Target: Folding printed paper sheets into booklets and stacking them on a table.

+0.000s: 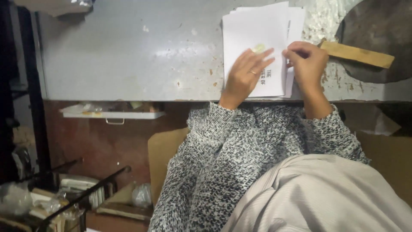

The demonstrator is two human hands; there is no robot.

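Left hand (245, 74) flat and open on a stack of white printed sheets (257, 38), palm down, fingers spread, a ring on one finger. Right hand (305, 64) closed at the right edge of the same stack, fingertips pinching the edge of the top sheet (exact grip partly hidden behind the knuckles). Stack lying near the front edge of a worn grey metal table (128, 56), paint chipped and spotted with rust. Just beside the right hand, a flat wooden stick (358, 54), tilted, resting over a dark round shape at the table's right end. Both arms in a speckled black-and-white knitted sweater (223, 159). Below the tabletop, a small white drawer (112, 115) with a metal handle, slightly pulled out. Lower left, cluttered papers and dark rods, too blurred to name.
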